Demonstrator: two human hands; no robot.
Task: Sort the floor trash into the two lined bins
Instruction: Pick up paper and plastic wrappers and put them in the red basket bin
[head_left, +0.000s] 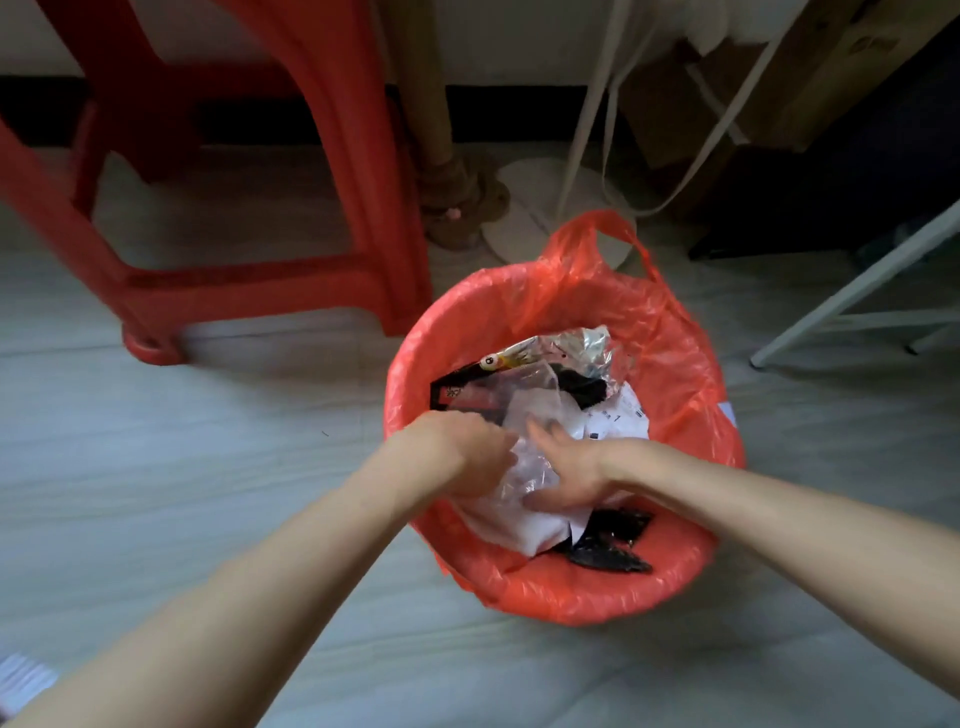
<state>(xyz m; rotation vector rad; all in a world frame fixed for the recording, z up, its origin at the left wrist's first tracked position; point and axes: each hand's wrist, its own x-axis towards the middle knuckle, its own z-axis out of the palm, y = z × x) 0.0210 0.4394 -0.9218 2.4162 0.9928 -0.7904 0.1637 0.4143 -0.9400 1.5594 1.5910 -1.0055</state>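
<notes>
One bin with a red plastic liner (670, 364) stands on the floor right of centre, its bag handle sticking up at the back. Inside lie a clear plastic wrapper (524, 395), white paper (519, 530), a silvery foil packet (582, 345) and black plastic pieces (613, 551). Both my hands are inside the bin on top of the trash. My left hand (467, 457) bends down at the wrist with its fingers curled into the clear plastic; whether it grips anything is hidden. My right hand (563, 478) lies flat on the wrapper with fingers spread.
A red plastic stool (270, 291) stands on the floor left of the bin. Behind the bin are a white round fan base (545, 208), cords and a cardboard box (753, 93). A white metal frame leg (852, 286) slants at the right. A paper scrap (21, 675) lies bottom left.
</notes>
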